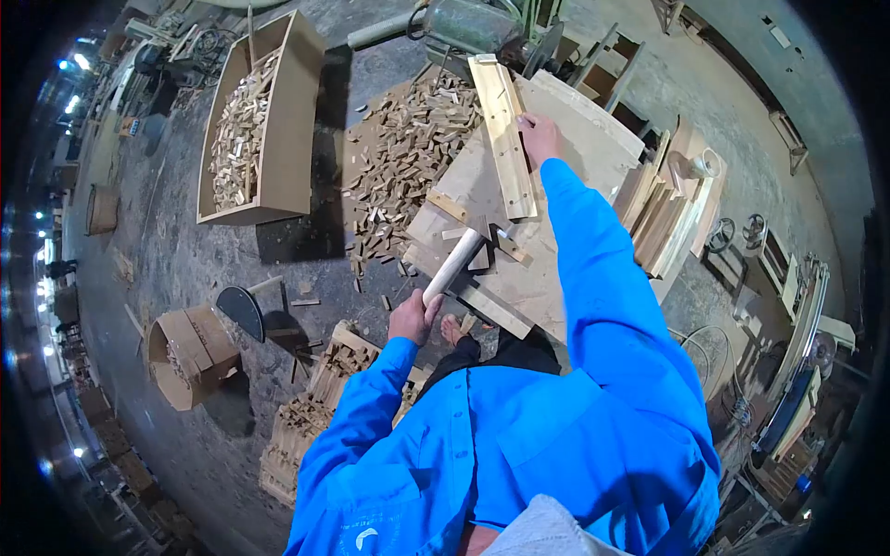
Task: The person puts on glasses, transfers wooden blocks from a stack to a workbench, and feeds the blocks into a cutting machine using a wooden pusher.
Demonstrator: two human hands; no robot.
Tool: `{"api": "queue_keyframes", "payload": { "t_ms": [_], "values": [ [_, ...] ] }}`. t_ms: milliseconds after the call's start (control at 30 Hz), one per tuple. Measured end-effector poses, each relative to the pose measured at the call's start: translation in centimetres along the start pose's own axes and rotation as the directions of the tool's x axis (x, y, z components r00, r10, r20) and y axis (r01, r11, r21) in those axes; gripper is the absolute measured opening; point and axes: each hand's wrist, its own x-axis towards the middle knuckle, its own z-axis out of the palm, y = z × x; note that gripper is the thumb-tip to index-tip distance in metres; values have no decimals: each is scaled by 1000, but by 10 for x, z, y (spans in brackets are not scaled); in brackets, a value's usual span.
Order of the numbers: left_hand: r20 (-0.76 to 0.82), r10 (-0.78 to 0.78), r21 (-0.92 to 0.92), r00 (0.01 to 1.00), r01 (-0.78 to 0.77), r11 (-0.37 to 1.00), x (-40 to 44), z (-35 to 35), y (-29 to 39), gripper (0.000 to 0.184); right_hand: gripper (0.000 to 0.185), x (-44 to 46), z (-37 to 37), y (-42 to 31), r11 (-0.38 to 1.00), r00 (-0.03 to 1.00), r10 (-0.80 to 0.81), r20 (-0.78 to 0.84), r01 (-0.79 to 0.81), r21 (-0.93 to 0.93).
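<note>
My left hand [413, 317] is wrapped round the pale, thick handle of a hammer [452, 267]. Its dark head rests at the near side of a low work table [579, 153], beside small wood pieces. Farther up, my right hand [540, 139] lies at the right edge of a long wooden board [505, 139], its fingers curled against the wood. Several small holes or pegs dot that board, which lies lengthwise on the table. A short wooden strip [448, 206] sits to its left.
Left of the table spreads a heap of small wood blocks [408, 148]. A big wooden box [287, 120] of offcuts stands farther left, near a cardboard box [190, 352] and a round stool [240, 313]. Stacked planks [660, 218] lean at the table's right. Bundled pieces [297, 431] lie by my legs.
</note>
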Motion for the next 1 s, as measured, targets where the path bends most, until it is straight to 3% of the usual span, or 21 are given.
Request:
{"api": "queue_keyframes", "payload": {
  "t_ms": [133,267,667,1000],
  "values": [
    [-44,17,31,999,-16,999,13,4,10,56,29,16,-5,4,998,997,70,31,-70,-2],
    [17,-27,35,999,27,999,28,2,27,55,29,38,-7,15,998,998,46,36,-47,31],
    [-66,14,-17,998,-15,1000,89,15,79,59,29,120,-25,44,1000,1000,-10,0,10,3],
    [-45,-7,9,999,7,1000,92,13,82,56,26,122,-33,48,995,998,33,-48,-28,98]
  ]
}}
